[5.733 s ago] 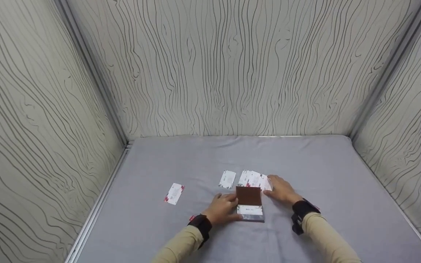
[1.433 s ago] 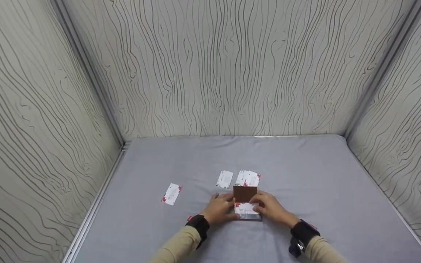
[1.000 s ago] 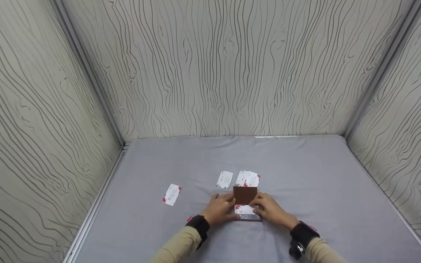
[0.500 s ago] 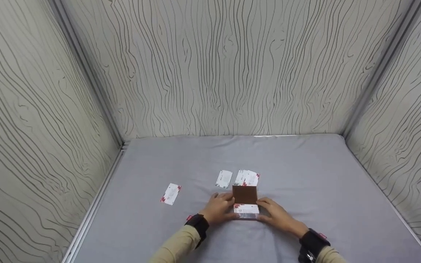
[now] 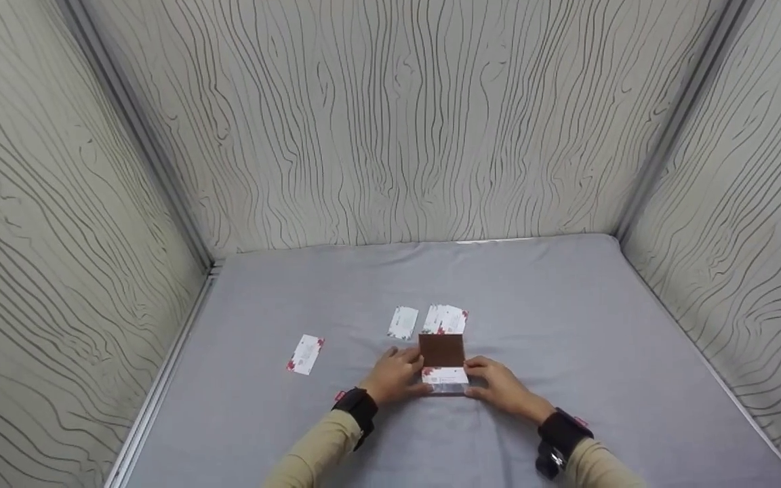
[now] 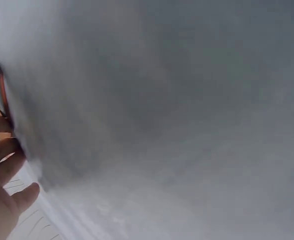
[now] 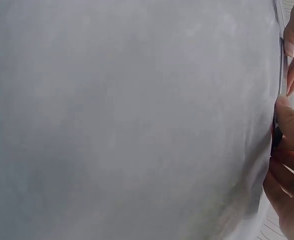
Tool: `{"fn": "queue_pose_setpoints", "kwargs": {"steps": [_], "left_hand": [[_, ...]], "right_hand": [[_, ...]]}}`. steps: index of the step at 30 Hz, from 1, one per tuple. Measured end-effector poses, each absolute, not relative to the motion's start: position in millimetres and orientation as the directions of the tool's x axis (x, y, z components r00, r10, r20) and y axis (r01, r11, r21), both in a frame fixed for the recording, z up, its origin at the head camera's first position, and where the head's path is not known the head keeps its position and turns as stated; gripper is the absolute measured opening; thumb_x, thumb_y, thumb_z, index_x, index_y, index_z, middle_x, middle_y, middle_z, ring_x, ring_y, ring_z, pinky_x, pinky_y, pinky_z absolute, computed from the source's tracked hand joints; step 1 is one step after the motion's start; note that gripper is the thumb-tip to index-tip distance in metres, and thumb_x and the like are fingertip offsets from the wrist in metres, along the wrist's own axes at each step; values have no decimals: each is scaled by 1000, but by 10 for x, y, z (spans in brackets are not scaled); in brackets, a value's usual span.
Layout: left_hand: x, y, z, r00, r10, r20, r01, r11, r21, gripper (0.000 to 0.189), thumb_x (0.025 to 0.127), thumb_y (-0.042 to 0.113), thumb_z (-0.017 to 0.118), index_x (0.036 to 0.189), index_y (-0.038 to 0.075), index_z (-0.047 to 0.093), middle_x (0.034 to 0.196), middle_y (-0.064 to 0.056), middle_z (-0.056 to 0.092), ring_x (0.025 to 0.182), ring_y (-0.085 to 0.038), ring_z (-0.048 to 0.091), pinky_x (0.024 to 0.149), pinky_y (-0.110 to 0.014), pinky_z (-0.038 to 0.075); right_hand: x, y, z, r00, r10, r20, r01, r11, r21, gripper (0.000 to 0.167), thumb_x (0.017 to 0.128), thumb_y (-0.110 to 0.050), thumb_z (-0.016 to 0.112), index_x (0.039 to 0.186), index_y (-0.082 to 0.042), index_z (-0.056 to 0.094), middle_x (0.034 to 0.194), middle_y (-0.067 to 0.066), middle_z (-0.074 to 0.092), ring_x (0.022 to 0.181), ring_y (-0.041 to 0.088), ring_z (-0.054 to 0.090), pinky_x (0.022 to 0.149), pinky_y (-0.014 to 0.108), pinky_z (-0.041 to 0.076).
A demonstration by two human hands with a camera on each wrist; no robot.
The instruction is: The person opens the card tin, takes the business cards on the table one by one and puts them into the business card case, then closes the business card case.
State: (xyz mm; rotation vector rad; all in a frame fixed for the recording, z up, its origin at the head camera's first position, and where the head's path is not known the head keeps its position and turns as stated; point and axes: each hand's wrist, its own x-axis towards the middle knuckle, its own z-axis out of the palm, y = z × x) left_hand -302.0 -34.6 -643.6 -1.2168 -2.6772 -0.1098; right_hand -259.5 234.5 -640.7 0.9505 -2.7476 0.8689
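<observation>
A business card case point(image 5: 442, 352) lies on the cloth with its brown lid raised. Inside its base shows a white card with red decoration point(image 5: 446, 375), its front part under a clear pocket. My left hand point(image 5: 394, 376) holds the case's left side, thumb at the front corner and fingers by the lid. On the opposite side my right hand point(image 5: 499, 386) grips the right edge between thumb and fingers. Both wrist views catch only part of the hands; the left hand point(image 6: 4, 175) and the right hand point(image 7: 289, 165) sit at the frame edges.
Behind the case lie several overlapping cards point(image 5: 446, 318), partly hidden by the lid. One card point(image 5: 403, 322) rests just left of them, and a red-cornered card point(image 5: 306, 354) farther left. Grey cloth point(image 5: 262, 291) covers the table; patterned panels point(image 5: 390, 122) enclose it.
My right hand has come from the cards behind to the case, touched the red-decorated card there, then shifted to the right edge. That card now covers the earlier one. My left hand stays.
</observation>
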Motion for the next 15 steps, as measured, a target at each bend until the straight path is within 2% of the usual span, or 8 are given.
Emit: {"fn": "queue_pose_setpoints", "kwargs": {"steps": [4, 7, 11, 15], "left_hand": [[-3046, -348, -6401, -618, 749, 240, 753, 651, -92, 39, 101, 42, 54, 116, 10, 71, 123, -7, 63, 118, -22, 59, 99, -47, 45], [-3062, -376, -6395, -610, 743, 276, 751, 653, -98, 27, 101, 33, 55, 104, 13, 73, 118, -6, 65, 114, -23, 60, 97, -47, 47], [-3089, -474, -6394, -596, 724, 347, 738, 664, -118, 13, 94, 22, 66, 94, 15, 77, 107, -5, 68, 101, -24, 64, 88, -45, 50], [-3133, -663, -6365, -610, 662, 437, 671, 724, -161, 4, 82, 11, 72, 83, 13, 75, 85, -3, 69, 78, -22, 64, 71, -40, 50]], "right_hand": [[-2620, 2334, -6384, -801, -538, 261, -590, 641, -490, 40, 86, -11, 75, 117, 12, 66, 118, 21, 61, 108, 41, 60, 93, 53, 46], [-2621, 2333, -6382, -801, -540, 259, -590, 639, -494, 41, 87, -12, 75, 117, 12, 65, 117, 22, 61, 108, 41, 59, 93, 53, 46], [-2609, 2337, -6395, -804, -538, 254, -585, 635, -504, 41, 87, -13, 75, 117, 13, 65, 118, 22, 61, 109, 41, 59, 94, 54, 45], [-2592, 2345, -6407, -798, -543, 259, -592, 632, -499, 40, 87, -13, 74, 118, 12, 65, 119, 23, 60, 110, 42, 59, 94, 54, 45]]}}
